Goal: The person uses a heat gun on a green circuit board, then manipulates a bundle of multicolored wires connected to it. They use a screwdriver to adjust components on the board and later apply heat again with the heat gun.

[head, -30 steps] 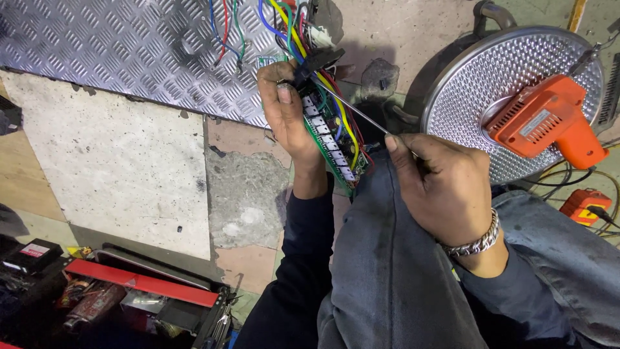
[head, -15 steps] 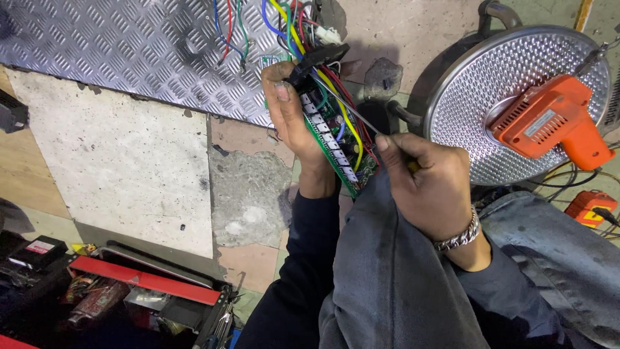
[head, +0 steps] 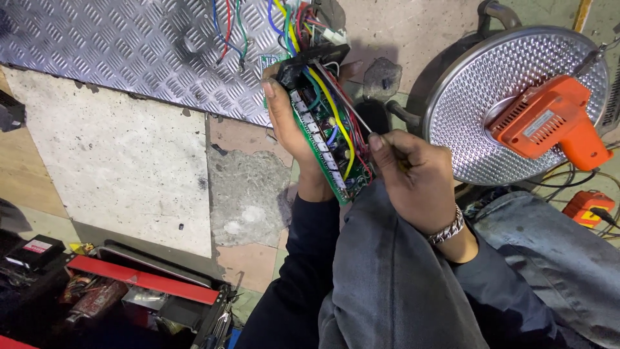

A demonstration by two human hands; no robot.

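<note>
My left hand (head: 290, 129) grips a long green circuit board (head: 326, 139) from its left edge, holding it tilted above my knee. Yellow, red, blue and black wires (head: 336, 110) run along the board and bundle upward past its top end. My right hand (head: 413, 178) is closed on a thin metal tool (head: 352, 110), whose slim shaft reaches up and left into the wires on the board. A silver chain bracelet (head: 447, 229) sits on my right wrist.
A diamond-plate metal sheet (head: 116, 45) lies at top left. A round perforated metal disc (head: 478, 110) with an orange power tool (head: 549, 126) on it sits at right. An open toolbox with a red tray (head: 142, 281) stands at bottom left on the patchy concrete floor (head: 129, 168).
The board and both hands have shifted slightly; my right hand has drawn a little closer to the board with the tool still in the wires.
</note>
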